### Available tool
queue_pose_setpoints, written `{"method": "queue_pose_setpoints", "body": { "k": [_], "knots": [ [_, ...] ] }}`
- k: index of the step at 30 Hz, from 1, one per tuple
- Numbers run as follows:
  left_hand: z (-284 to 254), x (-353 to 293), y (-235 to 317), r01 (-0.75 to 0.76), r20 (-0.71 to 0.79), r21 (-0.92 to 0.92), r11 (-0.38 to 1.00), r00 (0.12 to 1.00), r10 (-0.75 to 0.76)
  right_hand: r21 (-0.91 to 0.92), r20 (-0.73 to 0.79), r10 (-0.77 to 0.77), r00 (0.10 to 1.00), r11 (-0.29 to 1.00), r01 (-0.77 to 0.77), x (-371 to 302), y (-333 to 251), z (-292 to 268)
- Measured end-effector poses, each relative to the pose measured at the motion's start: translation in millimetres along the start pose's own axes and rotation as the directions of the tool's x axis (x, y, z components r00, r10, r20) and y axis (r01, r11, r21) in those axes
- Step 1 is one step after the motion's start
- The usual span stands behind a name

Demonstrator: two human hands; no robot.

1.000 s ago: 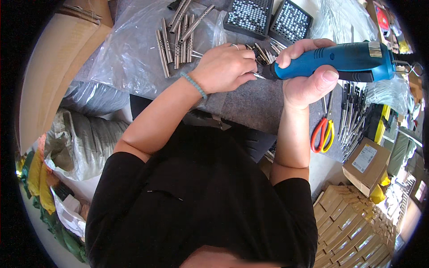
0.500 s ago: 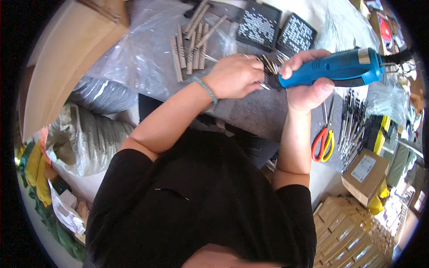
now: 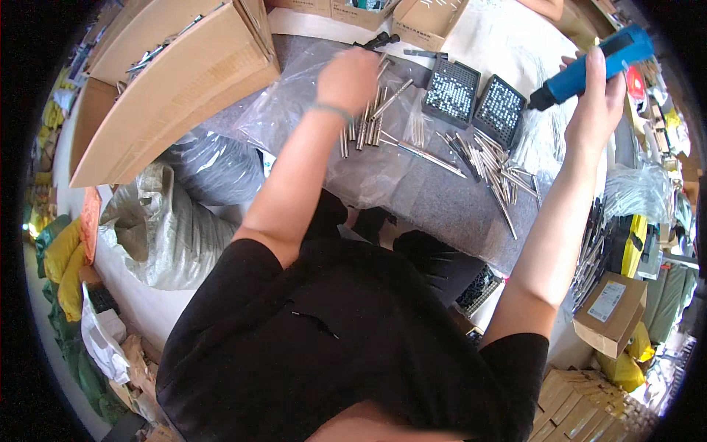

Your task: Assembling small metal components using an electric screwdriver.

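My right hand (image 3: pixel 598 107) is wrapped round a blue electric screwdriver (image 3: pixel 607 62), raised at the far right with its black nose angled left. Motion smears my left hand (image 3: pixel 348 79), which is over the far left of the grey worktop; whether it holds anything does not show. Close by lie several slotted metal rods (image 3: pixel 379 118) on clear plastic sheeting and a black tool (image 3: pixel 383 40). Two black trays (image 3: pixel 426 110) (image 3: pixel 480 125) hold many small silver pieces. In front of them is a loose heap of thin metal rods (image 3: pixel 501 169), with a pair of longer rods (image 3: pixel 431 158) beside it.
A large cardboard box (image 3: pixel 177 96) stands left of the worktop (image 3: pixel 442 199), above woven sacks (image 3: pixel 158 243). More open boxes (image 3: pixel 427 22) line the back. On the right are a plastic bag (image 3: pixel 641 195), a small carton (image 3: pixel 611 309) and stacked cardboard (image 3: pixel 582 412). Another person's arm (image 3: pixel 541 7) shows at the top.
My left hand has moved away left and farther from me, off the thin rods. The right hand has carried the electric screwdriver up and to the right. The view has shifted too.
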State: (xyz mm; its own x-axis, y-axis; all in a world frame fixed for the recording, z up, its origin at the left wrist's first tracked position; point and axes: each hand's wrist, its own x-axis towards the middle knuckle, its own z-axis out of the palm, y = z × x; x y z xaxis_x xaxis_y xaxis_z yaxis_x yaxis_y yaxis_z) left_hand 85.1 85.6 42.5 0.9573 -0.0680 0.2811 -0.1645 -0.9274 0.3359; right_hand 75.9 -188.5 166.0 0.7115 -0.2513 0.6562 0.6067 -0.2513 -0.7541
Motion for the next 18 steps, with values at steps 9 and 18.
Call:
{"method": "queue_pose_setpoints", "body": {
  "k": [9,18],
  "knots": [
    [3,31,-64,0.017,0.208,0.226,0.974,0.976,-0.066,-0.588,0.261,-0.318,0.911,0.696,0.412,-67,0,22],
    [-45,-35,-60,0.141,0.049,-0.879,0.456,0.977,-0.207,-0.405,0.672,-0.111,0.732,0.773,0.489,-185,51,69]
  ]
}}
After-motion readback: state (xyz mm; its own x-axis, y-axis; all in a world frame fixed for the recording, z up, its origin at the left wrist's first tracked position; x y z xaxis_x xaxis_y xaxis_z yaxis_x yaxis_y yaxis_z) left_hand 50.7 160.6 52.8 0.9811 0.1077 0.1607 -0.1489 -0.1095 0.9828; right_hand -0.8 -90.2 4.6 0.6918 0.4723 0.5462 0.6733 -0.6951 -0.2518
